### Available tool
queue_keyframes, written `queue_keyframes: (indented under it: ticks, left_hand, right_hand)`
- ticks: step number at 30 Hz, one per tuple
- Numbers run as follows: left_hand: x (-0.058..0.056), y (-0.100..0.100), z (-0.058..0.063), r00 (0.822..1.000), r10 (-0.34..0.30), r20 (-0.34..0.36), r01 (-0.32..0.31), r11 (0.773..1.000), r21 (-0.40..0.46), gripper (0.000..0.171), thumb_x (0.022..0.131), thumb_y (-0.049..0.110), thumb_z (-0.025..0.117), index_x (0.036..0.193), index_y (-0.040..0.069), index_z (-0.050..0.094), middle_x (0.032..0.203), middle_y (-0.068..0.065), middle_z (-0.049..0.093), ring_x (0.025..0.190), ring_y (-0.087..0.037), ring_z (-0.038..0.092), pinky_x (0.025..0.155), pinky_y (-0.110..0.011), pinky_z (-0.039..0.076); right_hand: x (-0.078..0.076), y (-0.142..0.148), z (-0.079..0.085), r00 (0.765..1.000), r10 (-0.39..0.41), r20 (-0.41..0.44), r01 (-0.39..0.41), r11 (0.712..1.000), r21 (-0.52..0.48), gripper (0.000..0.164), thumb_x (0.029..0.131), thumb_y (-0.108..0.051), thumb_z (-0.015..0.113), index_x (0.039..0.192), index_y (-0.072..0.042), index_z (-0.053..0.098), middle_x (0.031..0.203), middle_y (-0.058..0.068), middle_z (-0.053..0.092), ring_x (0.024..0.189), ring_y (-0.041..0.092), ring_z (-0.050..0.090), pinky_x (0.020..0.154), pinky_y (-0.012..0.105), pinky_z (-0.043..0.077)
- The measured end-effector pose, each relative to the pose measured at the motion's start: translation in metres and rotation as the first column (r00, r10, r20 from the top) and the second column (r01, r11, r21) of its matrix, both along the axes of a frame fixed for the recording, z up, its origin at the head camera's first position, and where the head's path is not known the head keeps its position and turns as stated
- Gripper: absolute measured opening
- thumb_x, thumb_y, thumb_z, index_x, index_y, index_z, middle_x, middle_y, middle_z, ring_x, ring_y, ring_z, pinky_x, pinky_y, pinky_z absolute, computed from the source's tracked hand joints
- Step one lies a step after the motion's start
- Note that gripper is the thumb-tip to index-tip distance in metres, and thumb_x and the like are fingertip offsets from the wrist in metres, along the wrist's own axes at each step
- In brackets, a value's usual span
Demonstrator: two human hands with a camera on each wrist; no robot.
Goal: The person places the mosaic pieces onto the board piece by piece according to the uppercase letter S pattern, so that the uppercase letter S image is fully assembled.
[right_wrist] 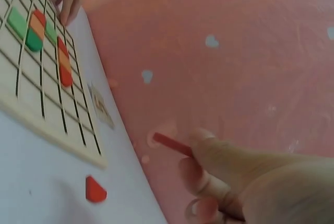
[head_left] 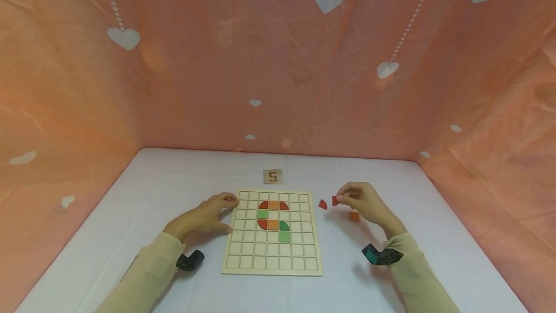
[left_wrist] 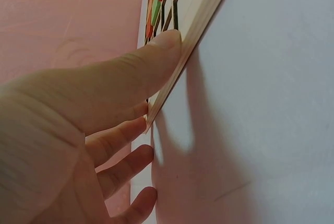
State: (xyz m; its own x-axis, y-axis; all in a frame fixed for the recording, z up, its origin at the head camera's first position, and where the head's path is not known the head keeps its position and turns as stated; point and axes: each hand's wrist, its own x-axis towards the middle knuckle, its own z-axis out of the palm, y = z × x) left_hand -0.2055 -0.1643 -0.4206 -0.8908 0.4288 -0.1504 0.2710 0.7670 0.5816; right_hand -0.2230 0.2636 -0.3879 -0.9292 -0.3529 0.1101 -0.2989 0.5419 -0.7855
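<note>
A wooden grid board (head_left: 271, 264) lies on the table with red, orange and green tiles set in its middle squares. My left hand (head_left: 204, 216) rests at its left edge, thumb (left_wrist: 167, 41) and fingertips touching the rim, the fingers spread and fairly straight. To the right of the board, my right hand (head_left: 360, 201) pinches a red tile (right_wrist: 172, 144) between thumb and fingers, held above the table. A red quarter-round tile (head_left: 323, 204) lies between that hand and the board. Below the right hand is an orange tile (head_left: 354, 216).
A small pattern card (head_left: 272, 177) with an S-like figure lies behind the board. Pink cloth (head_left: 278, 62) with white hearts hangs around the back and sides of the white table (head_left: 182, 289). Both wrists carry black camera mounts.
</note>
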Motion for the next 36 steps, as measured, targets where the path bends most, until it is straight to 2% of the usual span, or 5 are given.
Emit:
queue_keyframes:
  ticks: [6, 12, 22, 29, 36]
  left_hand:
    - [0.0, -0.001, -0.001, 1.0, -0.001, -0.002, 0.001, 1.0, 0.007, 0.08, 0.081, 0.022, 0.085, 0.149, 0.002, 0.048, 0.158, -0.016, 0.041, 0.149, -0.043, 0.032, 0.122, -0.066, 0.024]
    - [0.001, -0.003, -0.001, 1.0, 0.003, -0.002, -0.003, 1.0, 0.002, 0.08, 0.08, 0.021, 0.084, 0.149, 0.002, 0.048, 0.158, -0.017, 0.041, 0.149, -0.044, 0.031, 0.122, -0.067, 0.023]
    - [-0.002, -0.003, -0.003, 1.0, -0.011, -0.01, 0.011, 1.0, 0.008, 0.08, 0.08, 0.021, 0.085, 0.148, 0.003, 0.049, 0.157, -0.017, 0.041, 0.149, -0.044, 0.032, 0.122, -0.065, 0.025]
    - [-0.002, -0.002, -0.001, 1.0, -0.014, -0.009, 0.015, 1.0, 0.008, 0.08, 0.08, 0.022, 0.085, 0.148, 0.002, 0.049, 0.158, -0.018, 0.041, 0.149, -0.044, 0.032, 0.122, -0.067, 0.023]
    - [-0.002, -0.002, 0.0, 1.0, -0.018, -0.005, 0.018, 1.0, 0.013, 0.078, 0.081, 0.02, 0.084, 0.148, 0.002, 0.049, 0.157, -0.018, 0.041, 0.148, -0.044, 0.033, 0.122, -0.065, 0.026]
  right_hand:
    - [0.004, -0.019, 0.0, 0.999, 0.016, -0.039, -0.019, 0.998, -0.063, 0.012, 0.091, -0.008, 0.072, 0.096, 0.003, 0.07, 0.087, 0.029, 0.072, 0.077, 0.021, 0.067, 0.064, 0.022, 0.051]
    - [0.008, -0.045, -0.014, 0.997, 0.077, -0.001, -0.077, 0.993, -0.093, 0.014, 0.092, -0.009, 0.073, 0.096, 0.004, 0.07, 0.087, 0.022, 0.075, 0.075, 0.021, 0.069, 0.067, 0.028, 0.058]
    - [0.024, -0.07, -0.032, 0.993, 0.121, 0.019, -0.119, 0.99, -0.075, 0.011, 0.091, -0.009, 0.074, 0.093, 0.002, 0.071, 0.082, 0.016, 0.076, 0.072, 0.004, 0.066, 0.066, 0.017, 0.052]
    - [0.036, -0.081, -0.033, 0.989, 0.133, 0.071, -0.129, 0.99, -0.06, 0.014, 0.088, -0.014, 0.077, 0.091, -0.001, 0.072, 0.081, 0.01, 0.075, 0.071, 0.006, 0.066, 0.066, 0.016, 0.053]
    - [0.047, -0.091, -0.033, 0.977, 0.19, 0.099, -0.185, 0.981, -0.061, 0.013, 0.088, -0.013, 0.077, 0.09, -0.002, 0.072, 0.081, 0.011, 0.076, 0.073, 0.008, 0.069, 0.067, 0.016, 0.055]
